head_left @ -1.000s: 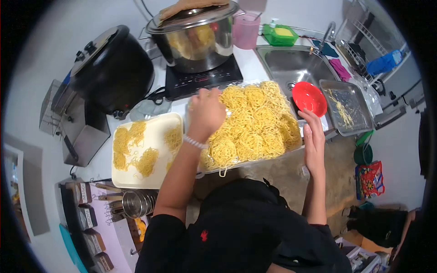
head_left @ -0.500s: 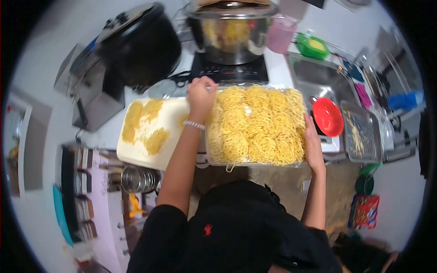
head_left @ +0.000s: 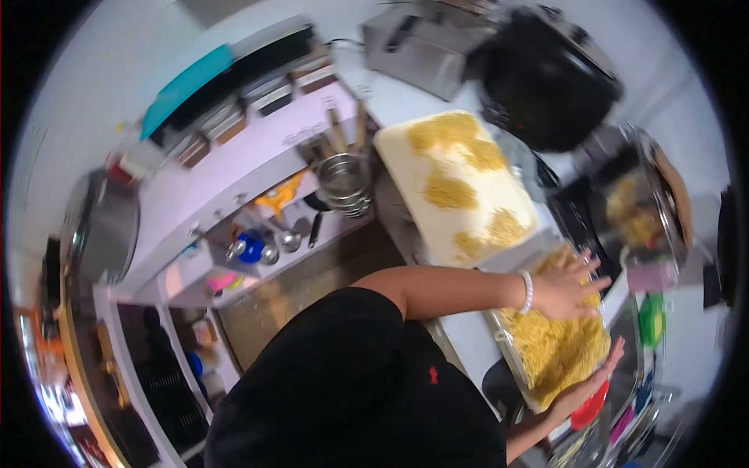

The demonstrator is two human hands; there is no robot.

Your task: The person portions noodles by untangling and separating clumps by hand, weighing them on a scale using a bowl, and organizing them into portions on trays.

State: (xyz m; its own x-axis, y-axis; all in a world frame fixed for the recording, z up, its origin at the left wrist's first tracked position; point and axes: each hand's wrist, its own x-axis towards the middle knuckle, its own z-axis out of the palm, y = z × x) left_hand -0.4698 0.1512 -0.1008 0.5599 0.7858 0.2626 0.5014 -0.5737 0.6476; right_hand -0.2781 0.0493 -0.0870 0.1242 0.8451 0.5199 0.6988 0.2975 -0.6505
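Yellow noodles (head_left: 555, 351) lie heaped in a clear rectangular tray (head_left: 509, 352) on the counter at the right. My left hand (head_left: 563, 290), wearing a beaded bracelet, is spread over the upper end of the tray. Whether its palm touches the noodles I cannot tell. Along the tray's lower right side lies my right hand (head_left: 587, 392), fingers extended and holding nothing visible. Just above the tray, a cream board (head_left: 493, 204) carries several loose portions of thin noodles (head_left: 450, 191).
A steel pot (head_left: 624, 207) stands on a black cooktop (head_left: 573, 214), with a large black cooker (head_left: 546, 78) beyond the board. A red bowl (head_left: 591, 407) sits beside my right hand. Steel strainers (head_left: 344, 178) hang by an open shelf at the left.
My view has swung left, so the counter now runs diagonally at the right. My left hand has gone from closed fingers at the tray's corner to spread fingers over the noodles.
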